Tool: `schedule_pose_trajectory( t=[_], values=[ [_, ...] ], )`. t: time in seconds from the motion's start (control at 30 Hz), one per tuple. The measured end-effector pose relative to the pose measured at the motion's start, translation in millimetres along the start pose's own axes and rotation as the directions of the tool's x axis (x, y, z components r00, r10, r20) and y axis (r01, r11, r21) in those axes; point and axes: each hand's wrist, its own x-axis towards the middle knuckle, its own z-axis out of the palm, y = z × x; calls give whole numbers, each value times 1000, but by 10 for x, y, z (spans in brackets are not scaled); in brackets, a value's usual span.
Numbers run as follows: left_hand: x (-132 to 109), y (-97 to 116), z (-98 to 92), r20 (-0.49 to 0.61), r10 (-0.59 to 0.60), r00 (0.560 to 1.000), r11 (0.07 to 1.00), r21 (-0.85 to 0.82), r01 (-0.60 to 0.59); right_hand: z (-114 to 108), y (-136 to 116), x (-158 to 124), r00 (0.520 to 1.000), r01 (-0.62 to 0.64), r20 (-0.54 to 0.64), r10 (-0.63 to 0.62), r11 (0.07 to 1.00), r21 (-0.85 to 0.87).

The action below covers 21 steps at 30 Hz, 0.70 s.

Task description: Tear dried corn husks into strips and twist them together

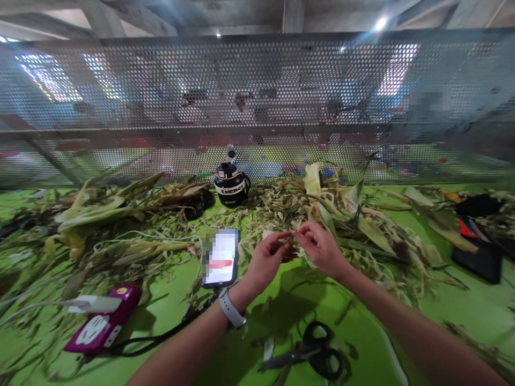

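Observation:
My left hand (269,261) and my right hand (321,251) meet over the green table, fingertips nearly touching. Both are closed in a pinch; what sits between the fingers is small and mostly hidden. Behind them lies a heap of dried corn husks (372,228), with torn strips around it. Below the hands, black-handled scissors (300,356) rest on the table, pointing left. A lit phone (220,257) lies left of my left hand, and a pale watch band (232,308) circles that wrist.
At left are more husks (96,214) and a purple power strip (105,321) with a white plug and cables. A black jug (231,185) stands at the back, before a perforated metal screen (257,107); people sit beyond it. A dark flat object (477,260) lies at right.

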Motion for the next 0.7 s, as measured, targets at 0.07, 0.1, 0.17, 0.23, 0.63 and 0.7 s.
schedule_pose_trajectory(
  t=[0.07,0.1,0.17,0.23,0.63,0.7],
  values=[
    [-15,2,9,107,27,994,998,59,-34,-2,10,12,1000,-14,-4,14,999,41],
    [-25,7,8,165,29,986,995,87,-44,-3,12,15,1000,-22,-4,23,998,56],
    [-40,20,-5,250,21,968,989,136,-57,-5,8,16,999,-44,6,43,996,82],
    [-38,30,-35,272,-2,962,982,180,-49,-3,-2,14,998,-54,31,51,993,107],
    [23,49,-147,225,542,810,590,585,-557,0,-27,67,975,-218,68,213,842,494],
    [7,37,-146,294,608,737,483,600,-638,7,-31,74,965,-253,76,250,820,514]
  ],
)
